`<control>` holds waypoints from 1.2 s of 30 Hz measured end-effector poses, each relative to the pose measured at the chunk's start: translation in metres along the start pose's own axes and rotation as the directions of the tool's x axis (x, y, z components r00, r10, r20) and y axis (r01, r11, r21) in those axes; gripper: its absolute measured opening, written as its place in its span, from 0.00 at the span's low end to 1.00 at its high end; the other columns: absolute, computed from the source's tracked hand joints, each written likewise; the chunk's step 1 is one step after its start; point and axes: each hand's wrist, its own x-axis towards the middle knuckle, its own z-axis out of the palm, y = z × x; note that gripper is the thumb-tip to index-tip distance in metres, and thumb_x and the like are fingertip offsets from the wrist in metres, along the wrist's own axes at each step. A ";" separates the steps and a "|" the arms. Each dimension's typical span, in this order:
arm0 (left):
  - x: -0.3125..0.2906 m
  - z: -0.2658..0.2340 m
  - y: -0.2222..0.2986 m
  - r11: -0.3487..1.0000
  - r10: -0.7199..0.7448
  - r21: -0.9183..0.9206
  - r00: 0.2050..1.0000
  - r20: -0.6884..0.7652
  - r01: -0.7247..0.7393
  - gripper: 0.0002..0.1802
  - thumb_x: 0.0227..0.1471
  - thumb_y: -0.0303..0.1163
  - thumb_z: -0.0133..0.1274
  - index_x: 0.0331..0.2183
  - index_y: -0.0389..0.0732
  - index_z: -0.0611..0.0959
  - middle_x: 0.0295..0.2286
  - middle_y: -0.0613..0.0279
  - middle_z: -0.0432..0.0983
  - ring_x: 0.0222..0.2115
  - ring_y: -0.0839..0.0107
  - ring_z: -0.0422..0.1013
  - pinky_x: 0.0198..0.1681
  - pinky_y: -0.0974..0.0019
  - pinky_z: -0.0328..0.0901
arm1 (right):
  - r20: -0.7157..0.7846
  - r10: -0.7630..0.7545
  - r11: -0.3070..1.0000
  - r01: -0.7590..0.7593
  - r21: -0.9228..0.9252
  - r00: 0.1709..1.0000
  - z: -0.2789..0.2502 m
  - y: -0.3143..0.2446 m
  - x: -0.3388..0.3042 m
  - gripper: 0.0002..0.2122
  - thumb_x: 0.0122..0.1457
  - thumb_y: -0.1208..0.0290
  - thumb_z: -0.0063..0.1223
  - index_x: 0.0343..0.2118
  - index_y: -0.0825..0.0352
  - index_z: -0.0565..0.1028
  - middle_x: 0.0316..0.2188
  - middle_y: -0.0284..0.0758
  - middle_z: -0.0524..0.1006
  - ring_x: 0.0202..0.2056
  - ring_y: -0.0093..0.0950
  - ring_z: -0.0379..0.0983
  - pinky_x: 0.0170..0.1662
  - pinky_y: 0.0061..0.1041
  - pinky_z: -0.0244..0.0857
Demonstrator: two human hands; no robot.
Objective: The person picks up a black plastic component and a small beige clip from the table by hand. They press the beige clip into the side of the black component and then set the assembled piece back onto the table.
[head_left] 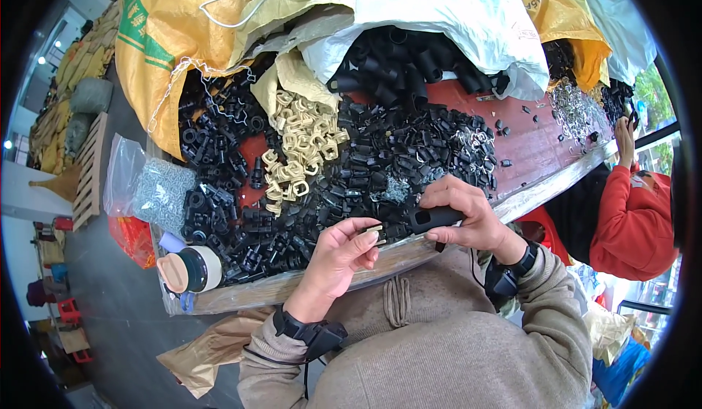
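Note:
My left hand point(338, 257) is closed, its thumb and forefinger pinching a small cream plastic piece point(376, 235). My right hand point(468, 210) grips a black hollow plastic housing point(425, 220) with an oval opening in its side. The two parts are close together above the table's near edge; whether they touch I cannot tell. Just beyond my hands lies a heap of small black plastic parts point(358, 179). Left of it is a pile of cream loop-shaped pieces point(303, 142). A small cluster of fine metal pieces point(397, 189) rests on the black parts.
Woven sacks point(446, 14) stand along the far side, one spilling black tubular housings point(391, 65). At left are a clear bag of small metal pieces point(164, 192) and a lidded jar point(191, 270). A wooden rail point(314, 286) edges the table. Another person in red point(635, 222) works at right.

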 end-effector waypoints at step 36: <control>0.009 0.011 -0.005 0.956 -0.015 0.295 0.998 0.057 -0.003 0.29 0.45 0.28 0.52 0.48 0.31 0.61 0.32 0.58 0.71 0.29 0.74 0.70 0.30 0.74 0.67 | 0.348 -0.125 0.992 0.125 0.021 0.929 0.014 0.000 0.009 0.31 0.42 0.60 0.59 0.48 0.72 0.62 0.44 0.44 0.64 0.43 0.40 0.63 0.46 0.33 0.58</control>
